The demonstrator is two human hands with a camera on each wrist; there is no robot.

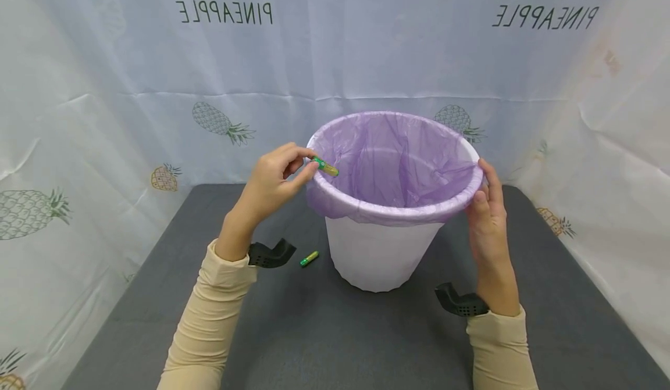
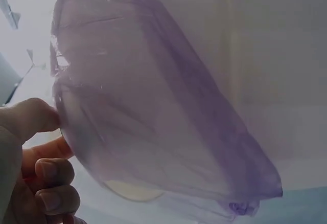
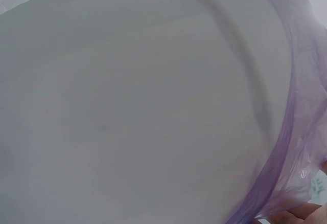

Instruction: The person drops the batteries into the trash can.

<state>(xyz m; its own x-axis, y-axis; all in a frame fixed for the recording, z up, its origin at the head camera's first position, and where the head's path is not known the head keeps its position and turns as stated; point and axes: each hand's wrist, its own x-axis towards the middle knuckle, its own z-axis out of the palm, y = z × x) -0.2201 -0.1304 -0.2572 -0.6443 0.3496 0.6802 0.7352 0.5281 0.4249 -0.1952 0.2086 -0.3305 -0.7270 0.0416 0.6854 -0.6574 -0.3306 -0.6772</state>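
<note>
The backdrop cloth (image 1: 366, 58) carries the word "PINEAPPLE" twice, printed mirror-reversed: once at far left, once at far right. Print on the batteries is too small to read.

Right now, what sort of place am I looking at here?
Probably a makeshift recording booth rather than a real room: a pineapple-print cloth hangs on three sides of a grey table, which bears a white bin with a purple liner.
</note>
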